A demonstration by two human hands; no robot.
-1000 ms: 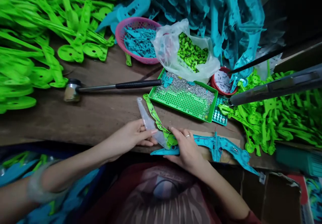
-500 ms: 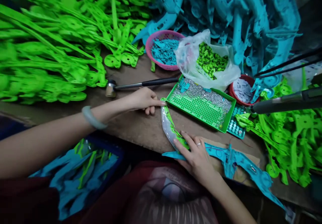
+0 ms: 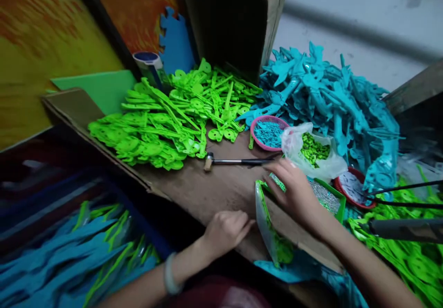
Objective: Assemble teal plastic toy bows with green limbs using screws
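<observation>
Table [image 3: 194, 192] edge: L hand [image 3: 226, 234] beside clear blade [image 3: 265, 225], bare surface ahead.

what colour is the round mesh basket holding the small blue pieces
The round mesh basket is pink; the head view shows it best.

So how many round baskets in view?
2. Pink basket, holding blue pieces, left of the plastic bag; red basket, holding white pieces, right of it. Others may be hidden.

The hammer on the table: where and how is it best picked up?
I'd take the hammer by its black handle, from above, fingers wrapping across: it lies flat, the slim grip largely exposed, the bulkier head at the left end.
</observation>
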